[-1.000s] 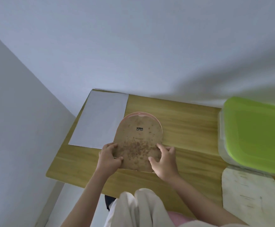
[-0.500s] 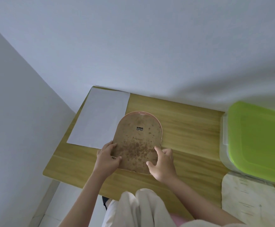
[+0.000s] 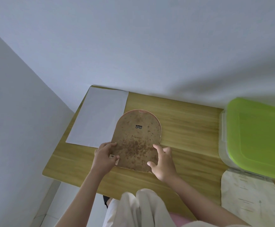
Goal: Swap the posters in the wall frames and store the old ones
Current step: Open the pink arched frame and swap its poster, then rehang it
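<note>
Wooden worktop (image 3: 182,115), light grain, set into a corner between two pale walls (image 3: 133,46). At 3 o'clock on it stands a translucent storage box (image 3: 222,145) closed with a lime-green lid (image 3: 258,138); its right side runs out of view. Pale tiled floor (image 3: 58,203) shows below the worktop's edge at 7 o'clock. Cream trousers (image 3: 141,210) and a strip of pink seat (image 3: 179,218) at 6 o'clock.
</note>
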`<action>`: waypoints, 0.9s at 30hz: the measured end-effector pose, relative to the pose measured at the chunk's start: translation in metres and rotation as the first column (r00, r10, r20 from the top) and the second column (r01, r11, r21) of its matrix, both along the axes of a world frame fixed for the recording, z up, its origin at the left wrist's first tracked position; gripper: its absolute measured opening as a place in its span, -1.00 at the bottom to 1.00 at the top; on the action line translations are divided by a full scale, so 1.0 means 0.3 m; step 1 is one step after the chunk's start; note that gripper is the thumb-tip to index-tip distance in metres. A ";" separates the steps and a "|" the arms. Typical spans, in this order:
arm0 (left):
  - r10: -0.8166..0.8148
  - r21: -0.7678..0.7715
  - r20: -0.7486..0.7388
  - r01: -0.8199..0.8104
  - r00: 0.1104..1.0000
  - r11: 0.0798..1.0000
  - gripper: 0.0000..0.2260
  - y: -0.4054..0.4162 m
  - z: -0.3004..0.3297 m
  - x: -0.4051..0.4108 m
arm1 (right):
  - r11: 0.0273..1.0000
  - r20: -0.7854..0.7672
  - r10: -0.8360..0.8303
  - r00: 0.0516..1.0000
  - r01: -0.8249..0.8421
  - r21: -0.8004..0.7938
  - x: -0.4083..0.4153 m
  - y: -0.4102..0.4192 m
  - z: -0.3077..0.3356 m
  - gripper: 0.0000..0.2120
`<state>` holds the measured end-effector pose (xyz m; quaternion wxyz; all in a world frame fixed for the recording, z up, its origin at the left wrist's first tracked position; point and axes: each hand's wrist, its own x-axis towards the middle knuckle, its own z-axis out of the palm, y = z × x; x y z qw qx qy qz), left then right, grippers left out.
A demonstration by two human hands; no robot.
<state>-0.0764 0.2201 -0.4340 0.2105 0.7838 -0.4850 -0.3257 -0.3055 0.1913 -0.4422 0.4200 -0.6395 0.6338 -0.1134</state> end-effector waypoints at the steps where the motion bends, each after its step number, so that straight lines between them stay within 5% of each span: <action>1: 0.003 -0.008 -0.014 -0.003 1.000 1.000 -0.55 -0.002 -0.001 0.004 | 1.000 0.003 0.001 1.000 -0.001 0.000 -0.002 0.000 -0.003 -0.37; 15: 0.015 -0.057 0.027 -0.013 1.000 0.998 -0.58 -0.024 -0.017 0.012 | 0.999 0.051 0.024 0.998 -0.026 0.043 -0.030 -0.029 -0.002 -0.39; 27: 0.023 -0.028 0.048 -0.021 0.999 0.999 -0.61 -0.038 -0.041 0.019 | 0.994 -0.064 0.098 0.993 -0.095 0.045 -0.028 -0.064 0.007 -0.35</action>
